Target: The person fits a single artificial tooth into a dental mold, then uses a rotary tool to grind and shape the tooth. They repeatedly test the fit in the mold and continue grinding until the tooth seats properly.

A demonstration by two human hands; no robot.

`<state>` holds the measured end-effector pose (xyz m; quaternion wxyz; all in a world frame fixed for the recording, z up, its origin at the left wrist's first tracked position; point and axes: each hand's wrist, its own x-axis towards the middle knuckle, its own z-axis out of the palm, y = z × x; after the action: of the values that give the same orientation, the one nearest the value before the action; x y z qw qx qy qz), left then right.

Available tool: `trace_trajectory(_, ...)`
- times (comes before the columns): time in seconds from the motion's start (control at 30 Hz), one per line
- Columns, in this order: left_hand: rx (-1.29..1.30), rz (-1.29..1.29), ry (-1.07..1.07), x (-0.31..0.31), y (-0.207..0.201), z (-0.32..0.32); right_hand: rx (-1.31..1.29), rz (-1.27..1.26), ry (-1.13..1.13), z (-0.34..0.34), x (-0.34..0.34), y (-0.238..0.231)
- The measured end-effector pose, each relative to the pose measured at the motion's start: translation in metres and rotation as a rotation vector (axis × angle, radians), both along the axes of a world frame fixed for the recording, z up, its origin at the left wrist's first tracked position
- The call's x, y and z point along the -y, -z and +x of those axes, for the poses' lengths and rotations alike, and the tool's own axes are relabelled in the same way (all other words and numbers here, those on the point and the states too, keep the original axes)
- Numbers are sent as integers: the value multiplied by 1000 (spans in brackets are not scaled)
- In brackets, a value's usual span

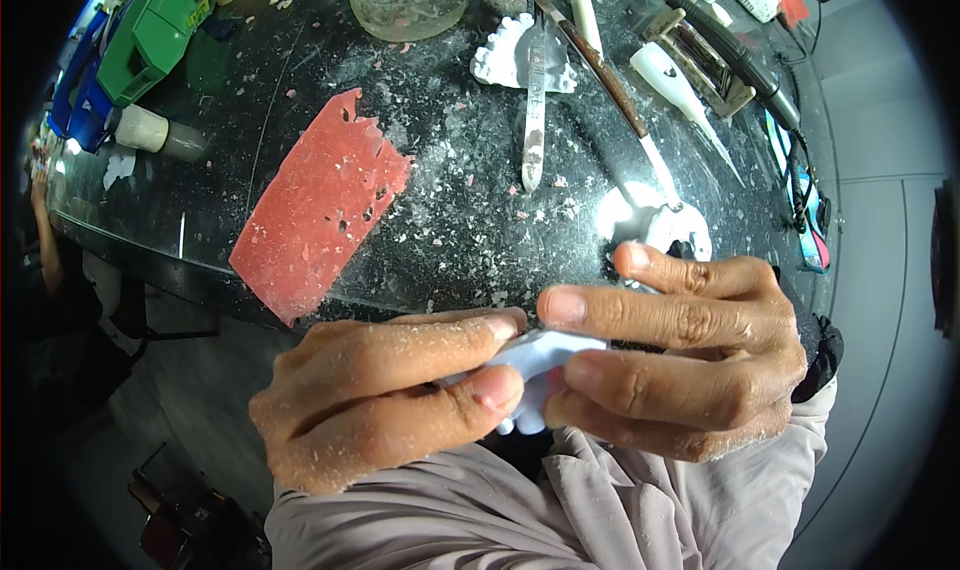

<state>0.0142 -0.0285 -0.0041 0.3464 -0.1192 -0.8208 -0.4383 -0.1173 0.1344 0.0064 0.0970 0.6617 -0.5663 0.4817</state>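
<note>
Both hands hold a pale bluish-white dental cast (550,346) just in front of the table's near edge. Rounded tooth shapes show along its lower side; fingers cover much of the rest. My left hand (385,395) grips its left end, fingers bent and dusted with white powder. On the other end, my right hand (690,355) pinches with thumb and fingers, its upper fingers reaching across the top. Just beyond the right fingers lies a second, white piece (690,232), partly hidden, shaped like a dental arch.
A torn red wax sheet (318,210) lies left on the dark, debris-strewn table (455,240). Farther back are a white tooth cast (500,58), a metal spatula (535,120), a brown-handled tool (605,75), a white pointed tool (672,85), a glass vessel (410,5) and a green device (150,45).
</note>
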Motion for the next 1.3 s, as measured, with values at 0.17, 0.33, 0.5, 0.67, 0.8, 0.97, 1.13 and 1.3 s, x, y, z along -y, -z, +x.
trace_trajectory(0.17, -21, 90, 359, 18, 8, -1, 70, 18, -211, -12, -6, 3)
trace_trajectory(0.33, 89, 87, 421, 22, -2, -2, 440, 40, -301, -8, -1, 1)
trace_trajectory(0.5, 47, 170, 437, 8, 4, -2, 470, 252, -365, -15, 4, -17)
trace_trajectory(0.67, 6, 329, 34, -11, 0, -2, 376, 225, -349, -18, 8, -11)
trace_trajectory(0.8, -29, 273, 54, -9, 1, -2, 368, 76, -222, -5, 9, -3)
trace_trajectory(0.97, 16, 231, 53, -8, -2, 0, 447, -93, -117, 4, 22, 12)
trace_trajectory(1.13, 3, 157, 45, -4, 2, 1, 170, -246, -321, -13, 25, 18)
trace_trajectory(1.3, -29, 110, 50, -4, 3, 0, 296, -104, -157, 3, 15, 5)
